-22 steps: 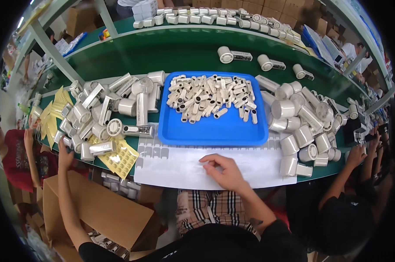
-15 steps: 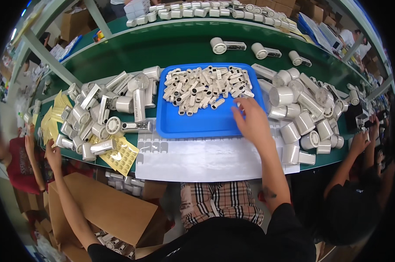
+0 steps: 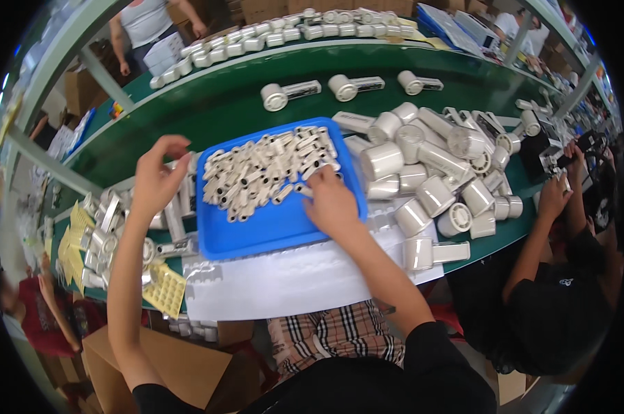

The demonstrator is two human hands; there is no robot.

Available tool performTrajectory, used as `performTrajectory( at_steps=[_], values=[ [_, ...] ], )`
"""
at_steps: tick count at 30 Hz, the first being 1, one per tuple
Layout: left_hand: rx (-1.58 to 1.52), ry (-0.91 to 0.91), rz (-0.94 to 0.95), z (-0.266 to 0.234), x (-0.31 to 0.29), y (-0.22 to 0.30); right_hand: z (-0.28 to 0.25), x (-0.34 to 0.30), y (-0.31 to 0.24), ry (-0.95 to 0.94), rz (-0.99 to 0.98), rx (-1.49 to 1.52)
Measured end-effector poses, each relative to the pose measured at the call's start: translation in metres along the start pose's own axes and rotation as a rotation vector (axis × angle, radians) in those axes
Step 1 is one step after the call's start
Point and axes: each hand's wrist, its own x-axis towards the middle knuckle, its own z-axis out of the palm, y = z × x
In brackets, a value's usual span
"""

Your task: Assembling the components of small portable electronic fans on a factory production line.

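Observation:
A blue tray point(image 3: 215, 243) holds a heap of small white plastic parts point(image 3: 253, 172) with dark round spots. My right hand point(image 3: 334, 205) reaches into its right side, fingers curled down among the parts. A part lies against its fingertips, but whatever they pinch is hidden. Raised above the left pile, beside the tray, my left hand point(image 3: 159, 178) is open and empty, with bent fingers and the thumb apart. Right of the tray stands a pile of white handheld fans point(image 3: 436, 195); more white fans point(image 3: 105, 238) lie at the left, partly behind my left forearm.
Three fans point(image 3: 344, 87) lie spaced along the green surface point(image 3: 222, 124) beyond the tray. White sheets point(image 3: 257, 290) cover the near edge. Yellow blister sheets point(image 3: 166, 290) lie left, above a cardboard box point(image 3: 167, 366). A co-worker's hand point(image 3: 553, 196) works at the right.
My left hand has risen from the left pile toward the tray. My right hand has moved its fingers down onto the small parts. The whole view has shifted and tilted.

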Motion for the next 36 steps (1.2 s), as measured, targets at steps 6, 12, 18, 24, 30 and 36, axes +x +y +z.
performTrajectory(
  at_steps=[6, 12, 18, 24, 30, 36],
  values=[
    [0.126, -0.049, 0.187, 0.134, 0.126, -0.062, 0.011, 0.002, -0.006, 0.033, -0.022, 0.153],
    [0.099, -0.171, -0.058, 0.22, 0.182, -0.112, 0.01, 0.001, -0.021, -0.037, -0.098, 0.306],
    [0.291, -0.087, -0.084, 0.201, 0.184, -0.088, 0.006, 0.002, -0.018, 0.009, -0.121, 0.364],
    [0.375, -0.056, -0.072, 0.09, 0.144, -0.025, -0.006, 0.005, -0.012, 0.101, -0.187, 0.67],
    [0.189, -0.07, -0.062, 0.006, -0.004, 0.08, -0.041, 0.005, -0.008, 0.094, -0.19, 1.394],
    [-0.052, -0.218, -0.124, 0.038, -0.138, 0.118, -0.077, -0.033, -0.029, 0.022, -0.261, 1.249]
  ],
)
